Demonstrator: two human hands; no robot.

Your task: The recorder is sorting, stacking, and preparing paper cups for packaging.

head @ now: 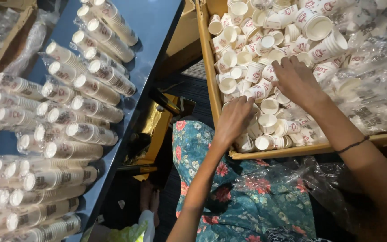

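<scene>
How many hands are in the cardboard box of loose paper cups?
2. The left hand rests on the cups near the cardboard box's near edge; the right hand lies on the cups further in, mid-box. None else shows.

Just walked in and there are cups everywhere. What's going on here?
A person is reaching with both hands into a cardboard box full of loose white paper cups. The left hand and right hand both rest on the pile, palms down. Beside them, a dark table holds rows of wrapped cup stacks. Plastic wrap lies at the box's right.
</scene>
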